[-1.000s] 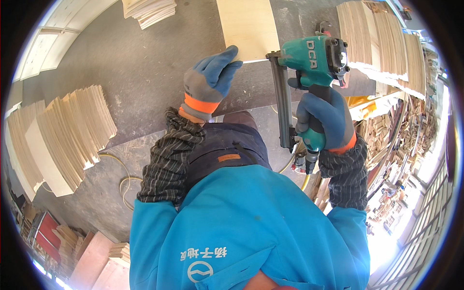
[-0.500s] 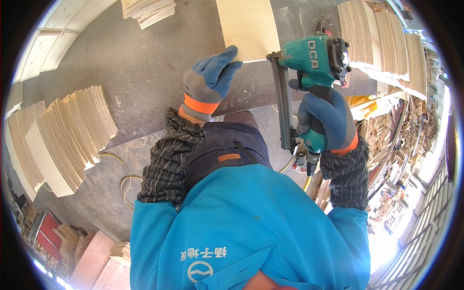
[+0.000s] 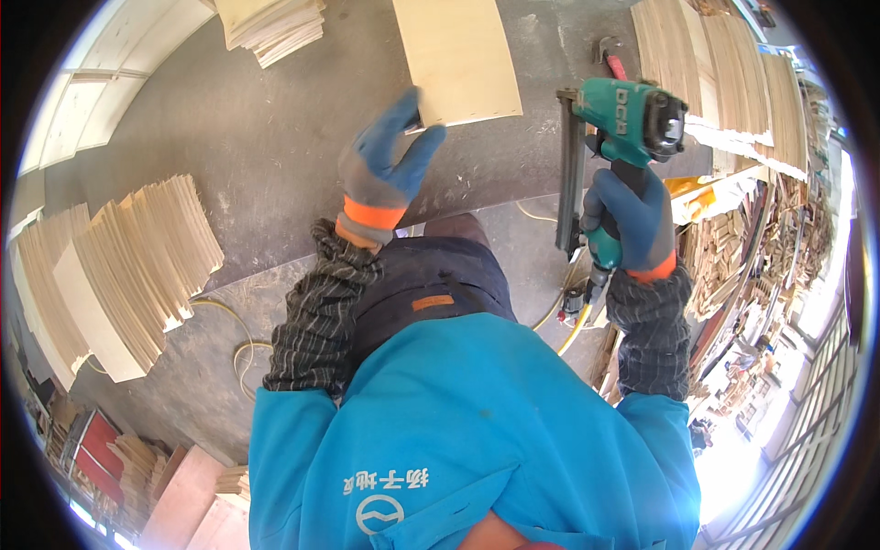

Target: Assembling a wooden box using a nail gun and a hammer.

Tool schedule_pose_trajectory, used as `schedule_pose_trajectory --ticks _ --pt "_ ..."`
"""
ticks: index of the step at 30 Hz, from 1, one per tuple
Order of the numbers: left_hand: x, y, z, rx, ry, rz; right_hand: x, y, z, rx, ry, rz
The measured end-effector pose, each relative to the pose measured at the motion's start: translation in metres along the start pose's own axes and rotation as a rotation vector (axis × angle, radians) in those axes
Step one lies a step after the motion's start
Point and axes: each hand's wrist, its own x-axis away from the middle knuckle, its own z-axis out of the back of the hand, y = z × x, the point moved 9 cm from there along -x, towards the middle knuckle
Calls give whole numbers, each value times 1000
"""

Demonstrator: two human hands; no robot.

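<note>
A teal and black pneumatic staple gun (image 3: pixel 616 115) is in my right hand (image 3: pixel 637 220), whose gloved fingers wrap round its grip. The tool is held upright over the right part of the table, to the right of a pale plywood sheet (image 3: pixel 458 60) and apart from it. My left hand (image 3: pixel 385 160), in a blue and grey glove with an orange cuff, is at the sheet's near left corner. Its thumb and fingers are spread apart. Whether the fingertips touch the sheet's edge I cannot tell.
Plywood stacks stand at the left (image 3: pixel 151 266) and at the far right (image 3: pixel 697 69) of the grey table (image 3: pixel 284 137). Another thin stack (image 3: pixel 270 27) lies at the far left. A red-handled hammer (image 3: pixel 612 60) rests near the right stack. A yellow hose (image 3: pixel 576 328) hangs below the tool.
The staple gun in my right hand has moved right, away from the sheet. My left hand has shifted slightly left and opened wider. The sheet sits a little further left.
</note>
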Motion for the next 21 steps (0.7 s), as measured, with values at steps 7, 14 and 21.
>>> schedule_pose_trajectory --ticks 7,14,21 --pt "4 -35 -15 70 -76 236 -112 126 31 765 302 225" --pt "-4 -48 -52 380 -389 660 -163 175 16 959 254 17" --pt "-36 13 -9 690 -294 280 -64 53 -37 364 27 670"
